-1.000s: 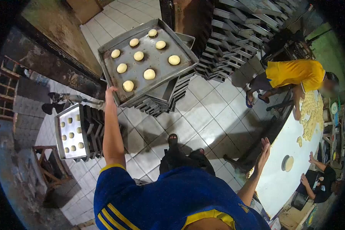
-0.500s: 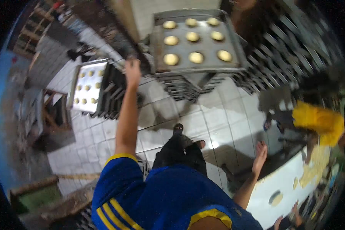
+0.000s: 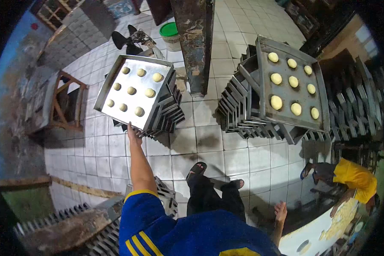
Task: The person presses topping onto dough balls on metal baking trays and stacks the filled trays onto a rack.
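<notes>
My left hand (image 3: pixel 135 134) reaches forward to the near edge of a shiny metal baking tray (image 3: pixel 120 112). One fingertip is at the tray's rim; whether it touches cannot be made out. The hand holds nothing and its fingers are apart. Rows of round, pale dough balls (image 3: pixel 131 90) sit on this tray, which tops a criss-crossed stack of trays (image 3: pixel 168 109). Low on the right, my right hand (image 3: pixel 280 211) hangs beside my body, loosely open and without anything in it. A second, darker baking tray (image 3: pixel 281 117) with dough balls (image 3: pixel 293 81) tops another stack.
Between the stacks, farther back, rises a worn post (image 3: pixel 195 47). Behind the left stack are a fan (image 3: pixel 134 40) and a green-lidded bucket (image 3: pixel 169 30). At right, a person in a yellow shirt (image 3: pixel 356 179) leans by a white table (image 3: pixel 303 232) with dough on it. More trays (image 3: pixel 358 102) stand far right.
My view has turned left, so both stacks appear shifted right. My left hand has gone from the gap between the stacks to the near edge of the left tray.
</notes>
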Demonstrator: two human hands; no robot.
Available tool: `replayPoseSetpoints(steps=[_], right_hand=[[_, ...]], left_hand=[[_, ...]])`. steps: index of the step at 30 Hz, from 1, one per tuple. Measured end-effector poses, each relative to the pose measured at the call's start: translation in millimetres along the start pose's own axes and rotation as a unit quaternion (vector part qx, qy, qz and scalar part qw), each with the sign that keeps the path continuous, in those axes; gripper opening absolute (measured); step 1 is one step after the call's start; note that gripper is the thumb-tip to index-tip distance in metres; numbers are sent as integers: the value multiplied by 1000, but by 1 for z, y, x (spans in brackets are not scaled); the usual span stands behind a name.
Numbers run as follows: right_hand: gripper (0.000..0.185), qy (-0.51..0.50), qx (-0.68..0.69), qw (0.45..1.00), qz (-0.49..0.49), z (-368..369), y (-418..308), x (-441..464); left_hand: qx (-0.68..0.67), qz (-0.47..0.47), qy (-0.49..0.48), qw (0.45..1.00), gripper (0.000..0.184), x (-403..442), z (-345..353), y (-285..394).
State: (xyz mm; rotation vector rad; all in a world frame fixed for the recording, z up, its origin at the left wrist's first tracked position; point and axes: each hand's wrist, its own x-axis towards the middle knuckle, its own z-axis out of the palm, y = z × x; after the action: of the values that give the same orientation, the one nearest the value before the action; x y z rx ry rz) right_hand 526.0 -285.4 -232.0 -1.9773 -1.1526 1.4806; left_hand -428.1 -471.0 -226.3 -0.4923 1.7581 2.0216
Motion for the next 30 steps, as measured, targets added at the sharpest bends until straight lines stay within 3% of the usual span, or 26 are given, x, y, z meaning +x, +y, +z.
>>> replayPoseSetpoints(steps=[2,3,5,6,7,9,10,13,15,16,17,18,19,20,21,22,27,28,29,30], right_hand=[[75,-8,-30,999,-16,28,5,-22],[74,-26,-56,997,-41,45,0,-29],[73,-25,-78,996,-42,62,-4,-37],[71,-26,-80,995,-54,67,-6,-44],[70,-27,-81,994,-67,73,-12,-48],[70,-4,-75,995,-65,85,-30,-77],[69,3,-63,996,-64,87,-32,-86],[66,13,-6,999,-52,83,-15,-93],[60,14,41,998,-56,87,21,-101],[56,35,55,995,-69,87,27,-109],[55,39,62,997,-41,87,26,-130],[57,51,73,992,-85,83,68,-124],[59,84,50,995,-28,79,47,-152],[76,72,-39,997,-7,61,64,-154],[75,98,16,995,17,56,95,-155],[71,151,123,981,1,57,91,-179],[68,227,141,960,81,-48,101,-232],[68,246,195,948,44,-83,113,-241],[68,268,230,935,13,-43,100,-214],[68,281,238,929,18,-63,102,-213]], left_hand=[[-124,-34,-99,987,65,7,11,6],[-119,-39,-104,987,65,28,10,0],[-168,-59,28,984,51,71,14,-18],[-177,-35,26,983,33,48,19,-11],[-173,-37,17,984,33,45,13,-12],[-127,72,-41,988,23,36,0,-18],[-137,58,-33,988,21,19,-10,-13],[-153,94,-82,980,20,-37,-65,-12],[-76,79,-88,990,16,-65,-112,-9],[-26,153,-186,970,20,-46,-161,-28],[34,150,-149,977,24,-111,-143,3],[76,141,-166,973,24,-144,-122,12],[110,124,-205,965,25,-163,-96,12],[145,107,-244,953,25,-185,-68,9],[181,88,-289,936,26,-211,-34,1],[212,68,-340,914,27,-234,0,-12],[322,8,-557,766,31,-394,139,-93],[326,3,-593,736,32,-443,163,-104],[346,-18,-618,706,34,-408,190,-135],[353,-21,-645,677,35,-440,207,-153]])
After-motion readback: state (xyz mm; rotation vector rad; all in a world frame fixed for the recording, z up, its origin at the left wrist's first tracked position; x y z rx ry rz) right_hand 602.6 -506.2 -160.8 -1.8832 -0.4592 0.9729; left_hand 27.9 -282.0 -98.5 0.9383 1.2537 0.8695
